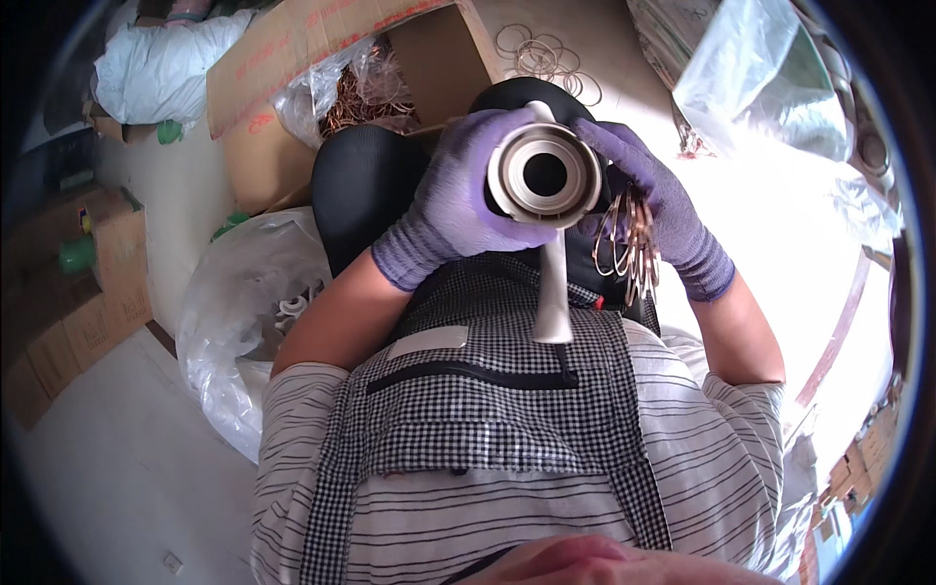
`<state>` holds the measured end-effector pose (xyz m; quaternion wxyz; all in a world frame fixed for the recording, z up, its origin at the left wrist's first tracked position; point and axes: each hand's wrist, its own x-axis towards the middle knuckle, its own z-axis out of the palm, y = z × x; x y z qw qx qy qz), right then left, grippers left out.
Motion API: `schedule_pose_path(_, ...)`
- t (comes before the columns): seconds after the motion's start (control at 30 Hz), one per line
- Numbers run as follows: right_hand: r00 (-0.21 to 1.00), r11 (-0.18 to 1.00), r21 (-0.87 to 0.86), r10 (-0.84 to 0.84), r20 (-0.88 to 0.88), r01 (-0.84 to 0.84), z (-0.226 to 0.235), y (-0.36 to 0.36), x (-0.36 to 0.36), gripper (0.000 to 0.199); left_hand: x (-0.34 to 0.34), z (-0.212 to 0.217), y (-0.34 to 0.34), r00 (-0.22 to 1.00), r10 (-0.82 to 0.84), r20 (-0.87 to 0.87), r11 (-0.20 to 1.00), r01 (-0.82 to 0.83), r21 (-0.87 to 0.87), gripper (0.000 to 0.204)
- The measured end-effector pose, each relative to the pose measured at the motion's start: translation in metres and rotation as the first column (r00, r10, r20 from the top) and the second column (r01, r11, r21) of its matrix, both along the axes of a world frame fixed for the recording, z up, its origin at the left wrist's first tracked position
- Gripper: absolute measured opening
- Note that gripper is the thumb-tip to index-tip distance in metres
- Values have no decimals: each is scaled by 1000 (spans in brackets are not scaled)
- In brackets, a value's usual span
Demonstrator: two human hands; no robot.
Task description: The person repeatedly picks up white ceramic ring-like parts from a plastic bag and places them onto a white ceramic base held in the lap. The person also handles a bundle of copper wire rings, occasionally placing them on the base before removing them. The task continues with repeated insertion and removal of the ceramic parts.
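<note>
A cream-white plastic fitting [582, 175], apparently a valve, is held over my lap with its round opening facing up. One long handle [554, 292] flares out toward my apron, and a shorter end shows on the far side. My gloved left hand [458, 185] is closed around the fitting's left side. On its right, my gloved right hand [658, 195] has its fingertips against the rim. A bunch of thin copper-coloured metal rings [634, 253] hangs from that same hand. The fingers gripping the rings are partly hidden.
Ahead on the left stands an open cardboard box [444, 68] with copper-coloured pieces [366, 102] in plastic. Loose rings [551, 58] lie on the floor. A clear bag [219, 302] holding white parts sits by my left leg. Plastic sheeting [765, 78] is at upper right.
</note>
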<state>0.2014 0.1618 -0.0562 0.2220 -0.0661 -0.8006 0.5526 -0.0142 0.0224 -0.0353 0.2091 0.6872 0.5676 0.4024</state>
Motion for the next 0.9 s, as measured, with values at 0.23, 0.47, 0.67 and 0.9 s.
schedule_pose_path(0.23, 976, 986, 90, -124, -180, 142, 39, -20, 9, 70, 16, 6, -35, 390, -7, 921, 913, 377, -152, 91)
schedule_pose_path(0.47, 975, 917, 337, -175, -134, 211, 67, -40, 19, 61, 48, 13, -57, 290, 56, 955, 907, 386, -171, 93)
schedule_pose_path(0.67, 929, 886, 298, -297, -222, 355, 47, -54, 18, 50, 45, 25, -60, 605, 67, 793, 912, 286, -295, 91)
schedule_pose_path(0.9, 634, 705, -131, -692, -346, 697, 97, 48, 44, 37, 31, 30, -58, 307, 123, 944, 948, 244, -203, 84)
